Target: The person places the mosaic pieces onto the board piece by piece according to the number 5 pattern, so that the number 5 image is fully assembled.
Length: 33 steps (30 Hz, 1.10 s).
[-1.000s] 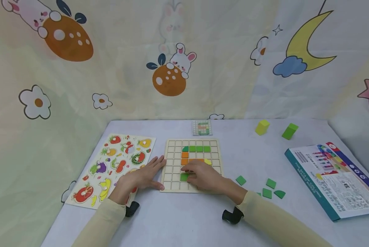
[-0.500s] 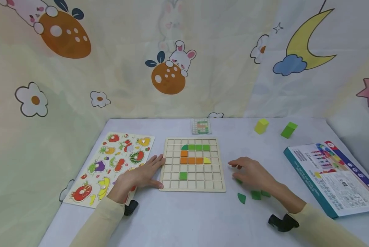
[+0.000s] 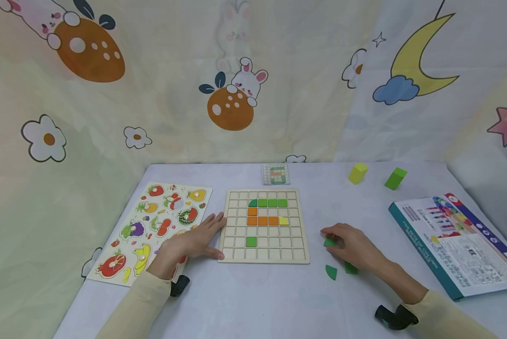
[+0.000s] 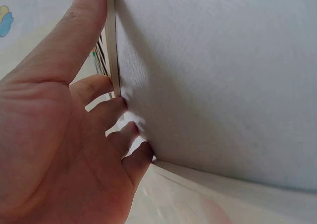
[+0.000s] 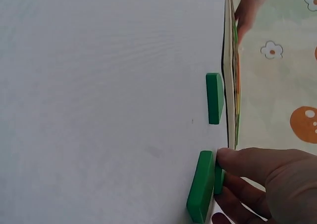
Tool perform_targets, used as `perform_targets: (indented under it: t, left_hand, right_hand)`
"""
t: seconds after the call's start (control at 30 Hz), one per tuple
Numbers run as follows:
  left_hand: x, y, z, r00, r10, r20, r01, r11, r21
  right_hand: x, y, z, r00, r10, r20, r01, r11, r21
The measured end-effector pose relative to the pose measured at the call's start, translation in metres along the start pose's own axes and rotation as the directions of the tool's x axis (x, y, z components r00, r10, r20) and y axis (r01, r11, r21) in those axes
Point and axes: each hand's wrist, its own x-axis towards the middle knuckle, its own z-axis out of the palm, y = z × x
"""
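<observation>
On the table lies a wooden grid board (image 3: 236,256) bearing green, orange and yellow tiles. Its left edge is steadied by my left hand (image 3: 196,240), whose spread fingers and thumb touch the rim. Right of the board, my right hand (image 3: 357,245) pinches a green square tile (image 3: 330,242) between thumb and fingers, low over the tabletop. The right wrist view shows that tile (image 5: 219,178) at the thumb tip. Nearby lie a quarter-round green tile (image 3: 331,272) and another green tile (image 3: 351,268), partly covered by the right hand.
A fruit puzzle board (image 3: 126,226) lies at the left, partly under my left forearm. Behind the grid board is a small pattern card (image 3: 276,174). A yellow block (image 3: 358,173) and a green block (image 3: 396,179) stand at the back right, with a flat box (image 3: 465,245) nearer.
My right hand has left the grid board, moved right to the loose green tiles and closed on one. Some loose tiles look shifted or covered. The left hand has stayed at the board's edge.
</observation>
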Motion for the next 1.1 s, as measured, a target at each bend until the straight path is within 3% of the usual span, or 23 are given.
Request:
perform_targets:
  t: [0.2,0.5,0.77,1.1]
  left_hand:
    - [-0.002,-0.002,0.0,1.0,-0.015,-0.004,0.015,1.0,0.002]
    - [-0.004,-0.001,0.003,1.0,-0.029,-0.008,0.029,0.999,-0.014]
    - [-0.002,0.002,0.003,1.0,-0.007,-0.014,0.006,1.0,-0.02]
    - [-0.003,0.004,-0.001,1.0,0.004,-0.009,-0.004,1.0,-0.014]
  right_hand:
    - [0.007,-0.007,0.003,0.997,-0.065,-0.037,0.065,0.998,0.017]
    - [0.041,-0.044,0.01,0.982,-0.191,-0.013,0.191,0.978,0.08]
    - [0.067,-0.068,0.021,0.973,-0.224,0.047,0.22,0.973,0.075]
    - [0.075,-0.066,0.03,0.977,-0.201,0.074,0.199,0.979,0.039]
